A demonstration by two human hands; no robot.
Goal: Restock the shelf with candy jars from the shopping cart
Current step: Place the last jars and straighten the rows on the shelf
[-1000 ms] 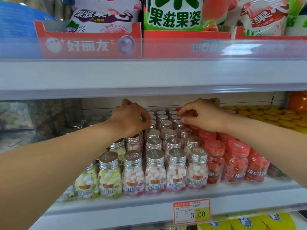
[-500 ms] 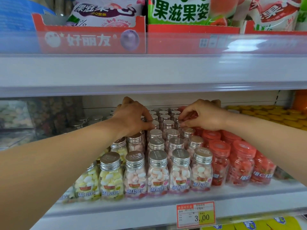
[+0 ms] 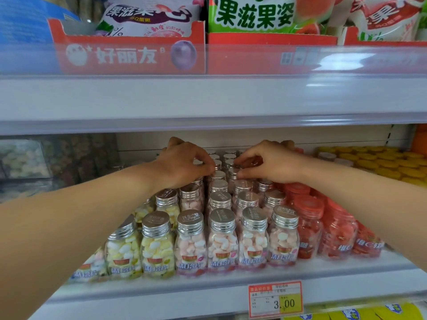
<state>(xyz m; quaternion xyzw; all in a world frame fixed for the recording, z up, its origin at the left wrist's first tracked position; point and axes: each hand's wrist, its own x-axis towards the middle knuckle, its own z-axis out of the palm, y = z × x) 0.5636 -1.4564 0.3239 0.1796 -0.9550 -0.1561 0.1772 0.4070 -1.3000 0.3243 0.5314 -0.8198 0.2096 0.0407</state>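
Rows of small clear candy jars (image 3: 221,241) with silver screw caps stand on the white shelf (image 3: 208,289), filled with pink and white sweets. Yellow-filled jars (image 3: 158,245) are at their left and red-lidded jars (image 3: 309,229) at their right. Both my arms reach deep over the rows. My left hand (image 3: 184,162) is curled, its fingertips pinching the cap of a jar in a back row. My right hand (image 3: 270,162) is curled the same way, thumb and fingers pinching a silver cap (image 3: 233,173) beside it. The jar bodies under both hands are hidden. No shopping cart is in view.
The upper shelf board (image 3: 208,98) hangs low over my hands, carrying red display boxes (image 3: 129,54) of candy bags. Yellow-lidded jars (image 3: 369,160) fill the right of the shelf. A price tag (image 3: 275,299) reading 3.00 is clipped to the front rail.
Both hands have drawn slightly closer together over the middle back rows. The jars in the front rows have not moved.
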